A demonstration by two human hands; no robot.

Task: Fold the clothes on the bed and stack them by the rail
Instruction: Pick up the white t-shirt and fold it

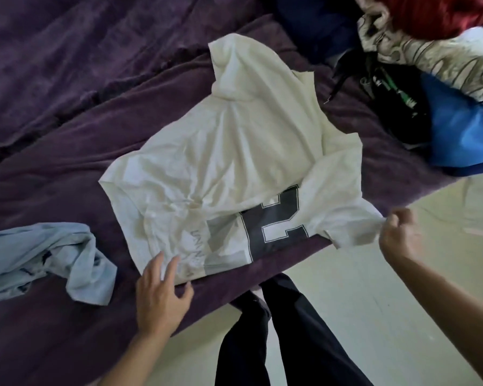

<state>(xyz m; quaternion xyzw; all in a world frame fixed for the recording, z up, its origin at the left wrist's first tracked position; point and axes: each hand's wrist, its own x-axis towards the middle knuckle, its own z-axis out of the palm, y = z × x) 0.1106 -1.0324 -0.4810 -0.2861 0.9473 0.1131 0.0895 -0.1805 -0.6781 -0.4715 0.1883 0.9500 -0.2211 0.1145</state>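
Observation:
A cream T-shirt (234,151) with a dark block number print lies spread on the purple bed cover (67,140), partly folded over itself. My left hand (161,295) lies at the shirt's near edge, its straight fingers resting on the cloth. At the bed's edge, my right hand (399,235) pinches the shirt's right corner and holds it slightly off the bed. A crumpled light blue garment (48,257) sits at the left, apart from the shirt.
A heap of unfolded clothes fills the far right: a blue piece (463,135), a black one with green print (393,101), a patterned beige one (441,59) and a red one (444,12). Pale floor (374,302) lies beyond the bed edge, and my dark trouser legs (279,338) stand there.

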